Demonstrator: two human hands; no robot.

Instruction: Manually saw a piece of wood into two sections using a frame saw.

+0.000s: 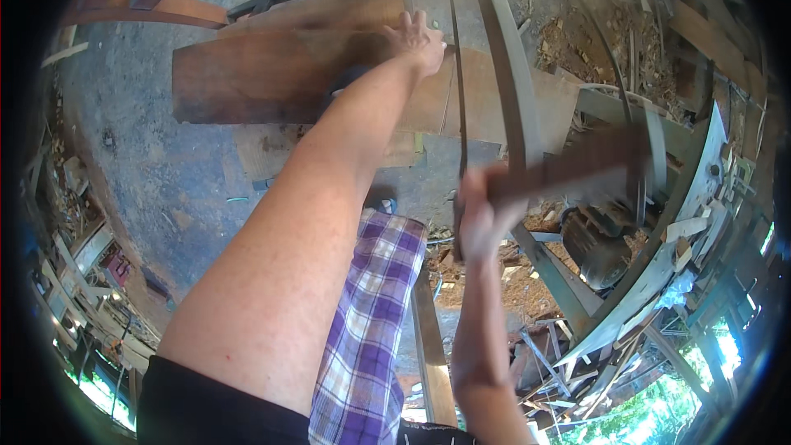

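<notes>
My left hand (414, 41) is stretched toward the top centre, fingers spread on a large reddish-brown wooden board (239, 82), near an upright post. My right hand (486, 210), smeared by motion, is closed on a dark brown piece of wood (589, 161) angled up to the right, beside long vertical strips (503, 58); whether it touches them I cannot tell. Below, purple plaid cloth (362, 305) covers my leg, with a sandalled foot (383, 204) partly showing. Part of the board is hidden behind my left forearm.
A reddish wooden frame (152, 12) stands at the upper left. At right are a dark motor (597, 251), a curved pale metal edge (692, 214) and a heap of offcuts (577, 371). Sawdust and scraps (568, 41) lie at upper right; more scrap wood (91, 297) lies at left.
</notes>
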